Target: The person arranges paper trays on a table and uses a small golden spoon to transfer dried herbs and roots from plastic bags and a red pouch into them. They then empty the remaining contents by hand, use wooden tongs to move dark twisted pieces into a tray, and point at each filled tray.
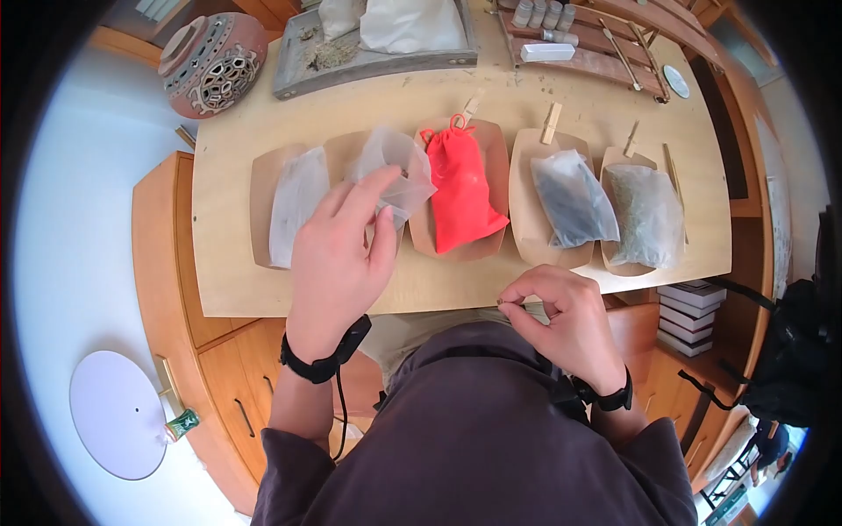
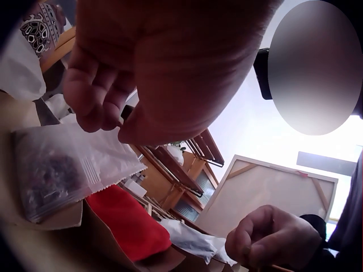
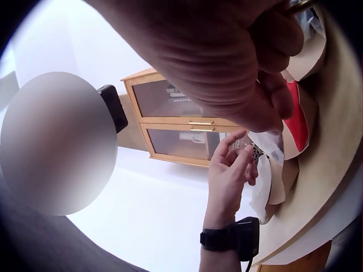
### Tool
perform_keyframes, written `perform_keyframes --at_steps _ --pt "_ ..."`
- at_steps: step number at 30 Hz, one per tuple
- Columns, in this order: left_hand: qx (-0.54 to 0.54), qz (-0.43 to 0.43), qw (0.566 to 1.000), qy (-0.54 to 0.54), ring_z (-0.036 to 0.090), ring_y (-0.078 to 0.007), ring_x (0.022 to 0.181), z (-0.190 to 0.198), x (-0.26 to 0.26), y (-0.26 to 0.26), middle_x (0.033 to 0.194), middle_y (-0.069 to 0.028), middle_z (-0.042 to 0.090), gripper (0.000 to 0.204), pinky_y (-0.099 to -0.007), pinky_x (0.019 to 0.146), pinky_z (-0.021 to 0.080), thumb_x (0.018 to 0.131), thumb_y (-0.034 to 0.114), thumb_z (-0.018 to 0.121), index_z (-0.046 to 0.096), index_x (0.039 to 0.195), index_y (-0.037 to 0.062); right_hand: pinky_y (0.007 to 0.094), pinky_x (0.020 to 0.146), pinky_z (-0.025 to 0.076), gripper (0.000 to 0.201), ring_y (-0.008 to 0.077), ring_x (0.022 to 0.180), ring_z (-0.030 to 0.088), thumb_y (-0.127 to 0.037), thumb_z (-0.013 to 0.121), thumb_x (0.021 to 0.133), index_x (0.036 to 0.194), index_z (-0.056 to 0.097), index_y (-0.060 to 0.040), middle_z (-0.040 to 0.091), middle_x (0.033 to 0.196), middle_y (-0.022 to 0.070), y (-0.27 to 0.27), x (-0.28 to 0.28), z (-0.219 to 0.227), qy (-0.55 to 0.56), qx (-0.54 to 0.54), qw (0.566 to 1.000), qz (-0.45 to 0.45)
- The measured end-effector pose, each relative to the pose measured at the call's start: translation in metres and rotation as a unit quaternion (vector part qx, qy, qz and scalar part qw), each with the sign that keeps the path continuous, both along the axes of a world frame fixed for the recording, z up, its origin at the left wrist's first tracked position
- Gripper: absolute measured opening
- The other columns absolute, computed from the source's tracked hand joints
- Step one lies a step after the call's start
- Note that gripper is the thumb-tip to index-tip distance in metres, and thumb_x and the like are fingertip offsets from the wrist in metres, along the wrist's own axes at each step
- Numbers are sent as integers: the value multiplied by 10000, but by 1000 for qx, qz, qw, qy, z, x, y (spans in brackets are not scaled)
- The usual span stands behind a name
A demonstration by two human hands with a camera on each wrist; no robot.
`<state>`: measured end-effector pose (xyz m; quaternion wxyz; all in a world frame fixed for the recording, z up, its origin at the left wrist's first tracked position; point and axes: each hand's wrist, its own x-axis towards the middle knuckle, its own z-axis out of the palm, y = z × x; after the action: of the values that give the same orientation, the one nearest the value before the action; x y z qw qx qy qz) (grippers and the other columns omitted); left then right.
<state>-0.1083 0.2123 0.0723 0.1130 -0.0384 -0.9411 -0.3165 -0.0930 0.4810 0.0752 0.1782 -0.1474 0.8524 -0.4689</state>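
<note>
My left hand hovers over the second paper tray from the left, thumb and index finger apart. Its fingertips overlap a translucent zip bag in the head view. Dark contents show through this zip bag in the left wrist view. To the right, my right hand pinches a small brownish bit between thumb and index finger, near the table's front edge; its kind is too small to make out. A red drawstring pouch lies in the middle tray, between the two hands.
A pale bag fills the leftmost tray. Bags of dark and greenish contents lie in the right trays, with wooden clothespins at the rims. Behind stand a grey tray, a pierced pot and a wooden rack.
</note>
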Motion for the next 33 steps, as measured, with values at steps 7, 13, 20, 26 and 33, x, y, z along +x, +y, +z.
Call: perform_keyframes --at_steps 7,13,20,26,33 --pt "-63 -1 997 -36 676 -282 665 0 -14 -1 854 -98 687 178 -397 593 518 940 36 665 700 1105 93 335 591 527 104 247 715 691 -4 797 843 934 752 -23 735 895 98 4 -19 -5 -5 -84 995 47" --pt "-53 33 997 -44 666 -238 616 11 1 -6 814 -86 675 138 -348 552 504 930 5 683 714 1044 77 306 533 479 98 193 688 664 -4 795 858 941 756 -39 730 877 68 7 -39 -2 -64 -92 991 67" --pt "-51 55 996 -39 609 -169 621 15 21 -14 820 -67 683 171 -293 557 473 896 -46 689 737 1027 52 282 491 417 99 140 659 623 -4 798 858 931 764 -64 731 874 33 0 -49 -5 -71 -90 991 67" --pt "-32 53 998 -22 600 -148 656 11 29 -20 853 -66 701 200 -274 566 462 874 -70 686 746 1026 44 272 489 407 97 123 659 620 -8 800 859 926 763 -66 731 875 26 -11 -48 -3 -55 -81 993 66" --pt "-13 47 999 -10 610 -149 666 8 31 -26 863 -69 709 192 -272 569 463 873 -72 690 746 1019 39 274 498 421 91 130 661 626 -17 805 859 927 762 -60 731 876 31 -19 -46 2 -69 -57 994 69"
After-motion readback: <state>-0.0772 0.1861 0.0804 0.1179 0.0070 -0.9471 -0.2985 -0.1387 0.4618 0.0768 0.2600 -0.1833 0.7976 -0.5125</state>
